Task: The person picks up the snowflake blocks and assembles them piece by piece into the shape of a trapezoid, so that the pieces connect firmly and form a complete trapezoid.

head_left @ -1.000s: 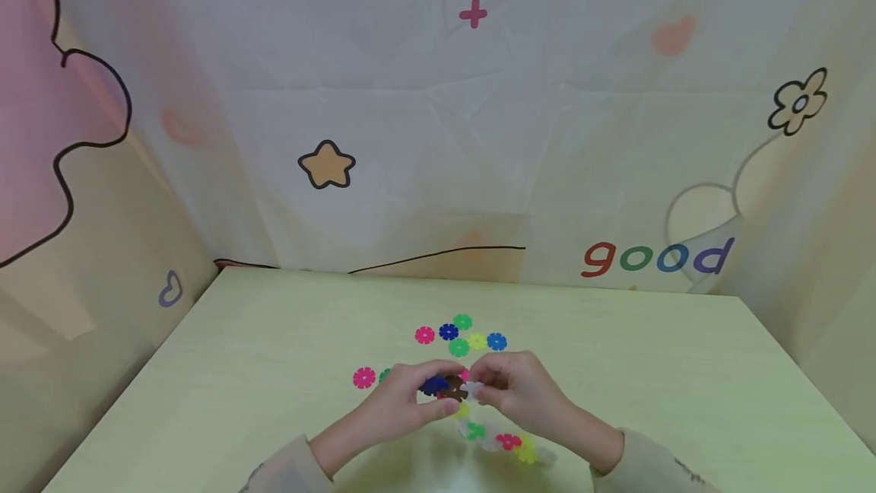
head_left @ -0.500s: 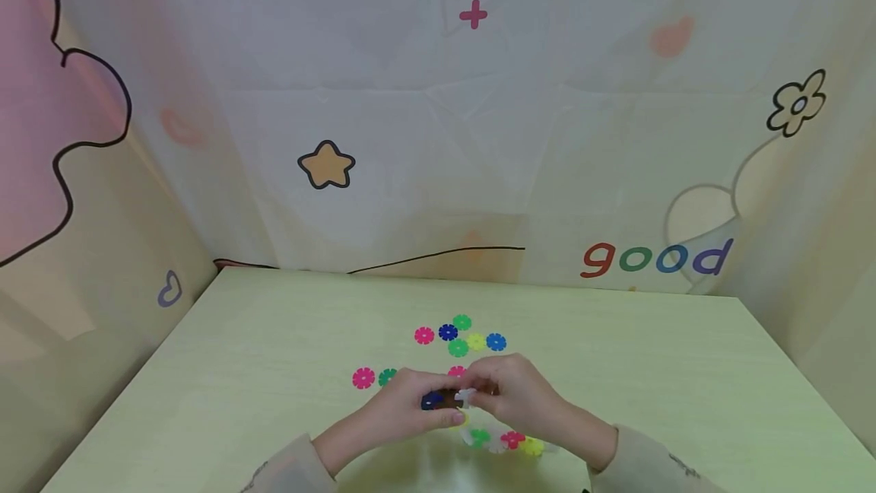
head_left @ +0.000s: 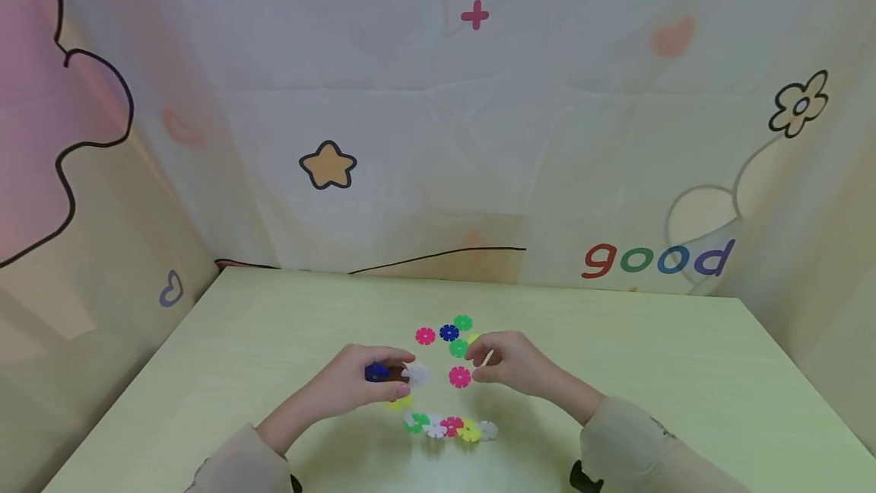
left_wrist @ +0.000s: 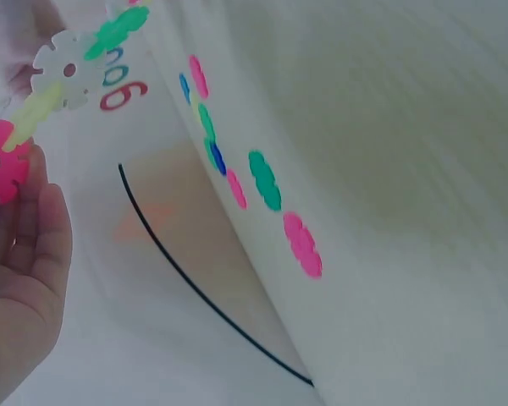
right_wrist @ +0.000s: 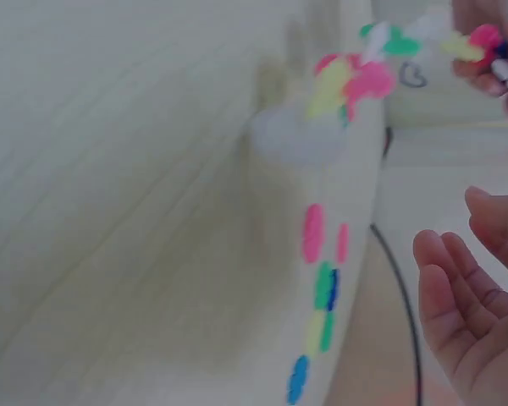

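My left hand [head_left: 352, 380] grips a chain of slotted plastic snowflake discs between thumb and fingers. A dark blue disc [head_left: 376, 372] and a brown disc [head_left: 398, 373] lie within the grip, and a white disc [head_left: 416, 376] sticks out past the fingertips. From there the chain runs down and right through a yellow disc [head_left: 399, 403], a green disc [head_left: 416, 423] and a pink disc [head_left: 452, 426] to a pale end disc [head_left: 487, 430]. In the left wrist view the fingers lie behind a pink disc [left_wrist: 4, 161]. My right hand [right_wrist: 483, 313] holds nothing, its thumb and fingers apart.
Loose discs lie flat on the table [head_left: 616, 371]: a pink one [head_left: 460, 376] beside the right fingertips, and farther back a pink [head_left: 425, 335], a dark blue [head_left: 449, 332] and two green. The left wrist view also shows a teal disc [left_wrist: 265, 181]. A printed curtain [head_left: 411, 135] stands behind.
The right hand has let go of the white disc, which stays on the chain, and has drawn away from it. My left hand has moved left with the chain.
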Demonstrator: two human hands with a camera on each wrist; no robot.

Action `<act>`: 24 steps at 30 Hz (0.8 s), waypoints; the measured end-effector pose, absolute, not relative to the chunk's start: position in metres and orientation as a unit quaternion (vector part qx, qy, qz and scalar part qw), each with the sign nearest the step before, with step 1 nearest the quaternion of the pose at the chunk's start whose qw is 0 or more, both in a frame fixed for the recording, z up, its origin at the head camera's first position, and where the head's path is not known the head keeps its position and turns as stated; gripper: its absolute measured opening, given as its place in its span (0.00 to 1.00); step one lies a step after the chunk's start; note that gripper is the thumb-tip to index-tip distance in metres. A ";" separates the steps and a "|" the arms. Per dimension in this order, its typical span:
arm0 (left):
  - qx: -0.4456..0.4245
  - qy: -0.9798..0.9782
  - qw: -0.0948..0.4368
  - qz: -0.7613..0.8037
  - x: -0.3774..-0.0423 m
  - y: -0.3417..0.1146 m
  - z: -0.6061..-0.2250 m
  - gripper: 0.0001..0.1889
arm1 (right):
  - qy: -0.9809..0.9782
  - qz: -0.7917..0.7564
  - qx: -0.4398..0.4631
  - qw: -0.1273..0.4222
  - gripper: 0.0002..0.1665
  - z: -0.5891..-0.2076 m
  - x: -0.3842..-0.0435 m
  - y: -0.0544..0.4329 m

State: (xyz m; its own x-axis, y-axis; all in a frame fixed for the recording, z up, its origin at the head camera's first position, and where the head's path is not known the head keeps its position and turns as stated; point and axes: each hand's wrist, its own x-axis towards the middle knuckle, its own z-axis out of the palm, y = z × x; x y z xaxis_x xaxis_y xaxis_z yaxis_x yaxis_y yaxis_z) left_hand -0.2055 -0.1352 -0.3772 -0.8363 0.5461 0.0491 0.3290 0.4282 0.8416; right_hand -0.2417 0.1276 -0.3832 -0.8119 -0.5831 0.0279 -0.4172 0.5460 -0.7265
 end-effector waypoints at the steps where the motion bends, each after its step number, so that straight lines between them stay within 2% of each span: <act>1: 0.258 0.837 0.118 0.468 -0.206 -0.139 -0.376 0.21 | 0.875 -0.374 -0.285 0.116 0.10 -0.388 -0.246 0.127; 5: 0.250 0.839 0.118 0.469 -0.208 -0.150 -0.372 0.23 | 0.881 -0.355 -0.281 0.139 0.12 -0.406 -0.260 0.124; 14: 0.255 0.829 0.118 0.483 -0.208 -0.158 -0.370 0.25 | 0.897 -0.323 -0.262 0.150 0.16 -0.428 -0.276 0.114; 24: 0.257 0.831 0.116 0.480 -0.208 -0.157 -0.370 0.24 | 0.916 -0.281 -0.240 0.155 0.11 -0.433 -0.279 0.107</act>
State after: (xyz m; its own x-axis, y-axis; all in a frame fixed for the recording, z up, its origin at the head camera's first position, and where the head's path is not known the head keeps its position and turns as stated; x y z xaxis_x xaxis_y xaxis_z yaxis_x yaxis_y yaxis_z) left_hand -0.2076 -0.1567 -0.3699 -0.8406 0.5390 0.0542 0.3160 0.4065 0.8572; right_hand -0.2787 0.1071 -0.4326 -0.8371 -0.5265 -0.1488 -0.3529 0.7273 -0.5886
